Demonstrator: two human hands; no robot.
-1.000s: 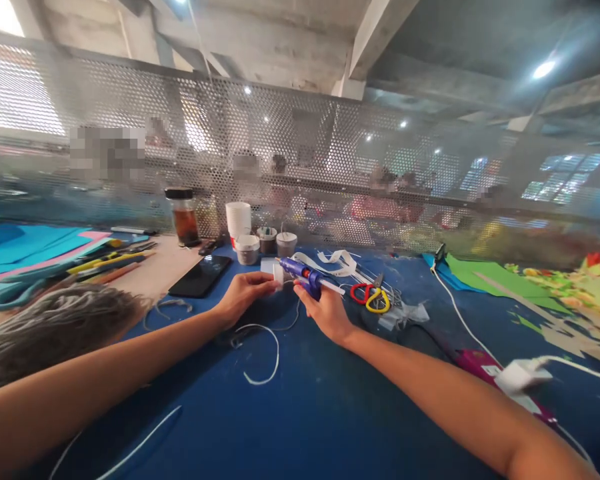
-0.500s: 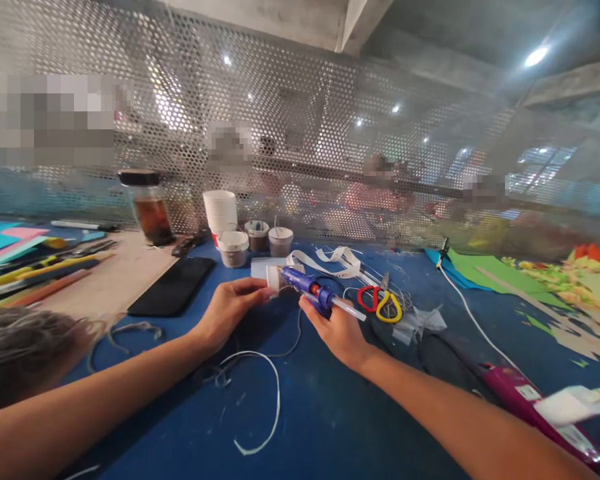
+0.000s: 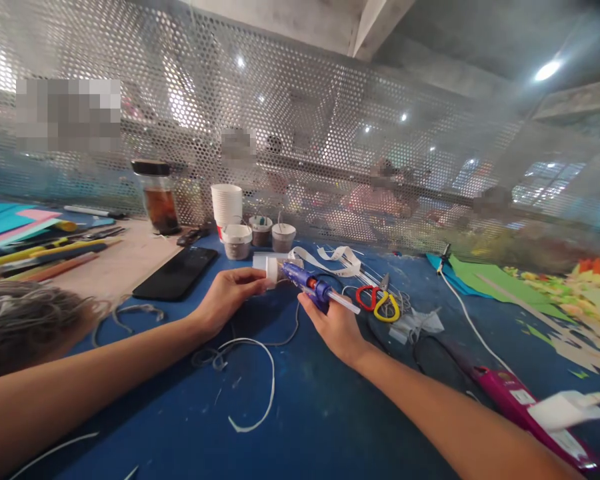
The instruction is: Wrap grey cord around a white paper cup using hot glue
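Two hands (image 3: 231,297) (image 3: 334,327) hold one glue gun (image 3: 307,283) and one white piece (image 3: 272,268)

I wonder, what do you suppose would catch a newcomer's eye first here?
Probably the blue glue gun near the middle, held in the right grip, its nozzle toward the small white piece in the left grip. Next might come the scissors with red and yellow handles, lying just right of it, then the magenta power strip at lower right.
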